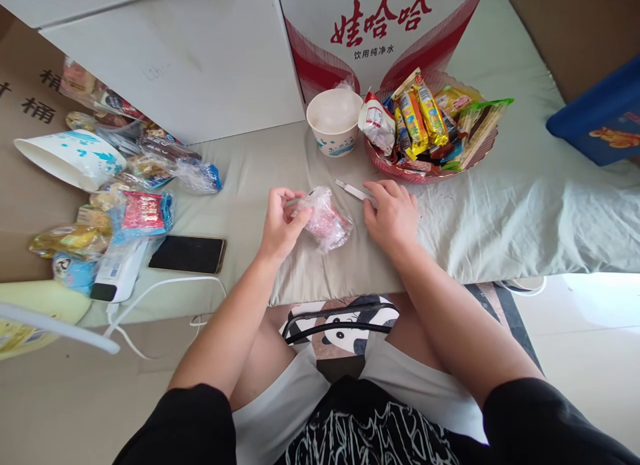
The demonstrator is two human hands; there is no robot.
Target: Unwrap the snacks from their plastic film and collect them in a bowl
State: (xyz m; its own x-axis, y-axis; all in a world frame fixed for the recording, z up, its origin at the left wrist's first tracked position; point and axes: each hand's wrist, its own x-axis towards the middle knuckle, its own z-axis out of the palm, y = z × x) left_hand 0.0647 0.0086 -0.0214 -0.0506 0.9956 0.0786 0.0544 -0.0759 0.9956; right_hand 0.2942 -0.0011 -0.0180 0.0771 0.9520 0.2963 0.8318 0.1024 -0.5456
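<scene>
My left hand (pixel 284 224) pinches the edge of a crumpled clear plastic bag (pixel 326 218) with something red and white inside; its contents are too blurred to name. The bag lies on the cloth in front of me. Just right of it, my right hand (pixel 393 215) is closed over the handle end of a slim white utility knife (pixel 353 190), palm down by the cloth. The knife's tip points to the upper left, toward the bag but apart from it. Part of its handle is hidden under my fingers.
Behind my hands stand a paper bowl (pixel 334 122) and a pink basket (pixel 430 176) heaped with packaged snacks. At left are a tipped paper bowl (pixel 75 157), several snack packs, a phone (pixel 187 254) and a white power strip (pixel 120 268). Boxes (pixel 165 65) close off the back.
</scene>
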